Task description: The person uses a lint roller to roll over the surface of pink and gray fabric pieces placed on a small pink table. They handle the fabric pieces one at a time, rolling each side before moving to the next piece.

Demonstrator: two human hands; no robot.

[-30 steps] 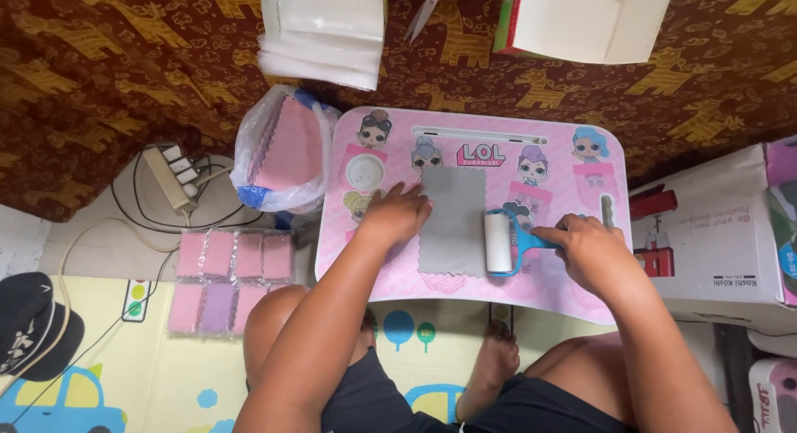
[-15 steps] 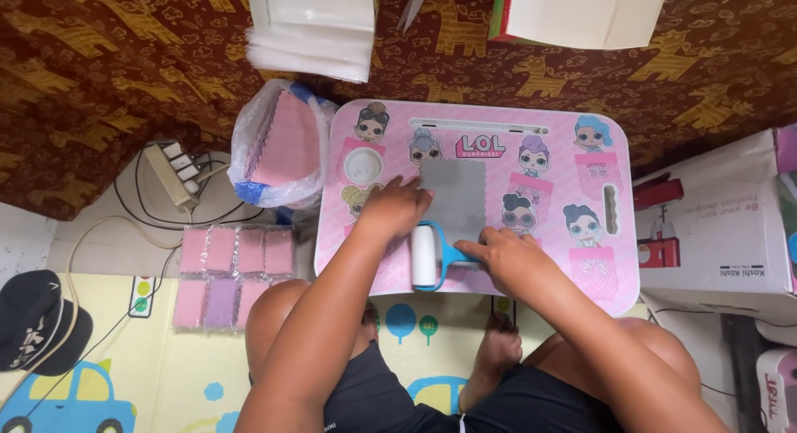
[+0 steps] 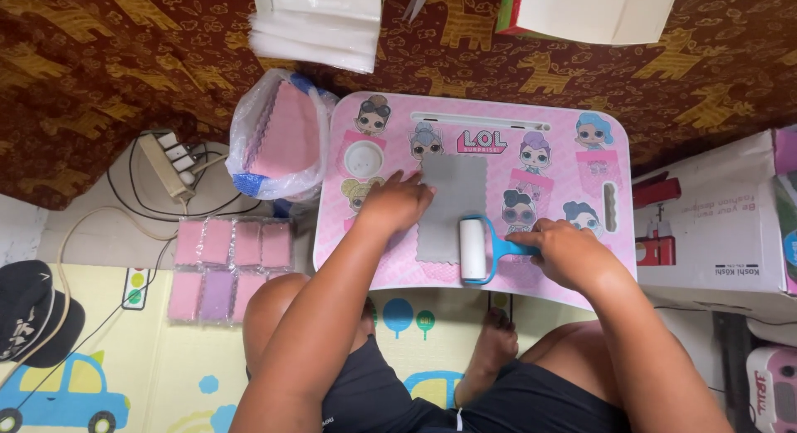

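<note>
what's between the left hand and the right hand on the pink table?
Head view: the grey cloth and white lint roller lie between left hand and right hand, on the pink table.

On the pink worktop (image 3: pixel 581 134), the left hand (image 3: pixel 394 207) presses a grey cloth (image 3: pixel 448 196) flat; the right hand (image 3: pixel 569 252) grips a blue-handled lint roller (image 3: pixel 476 249) at the cloth's lower right edge.

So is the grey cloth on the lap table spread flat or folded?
Spread flat: the grey cloth lies as one sheet on the pink lap table, left hand pressing its edge, the lint roller at its lower corner.
</note>
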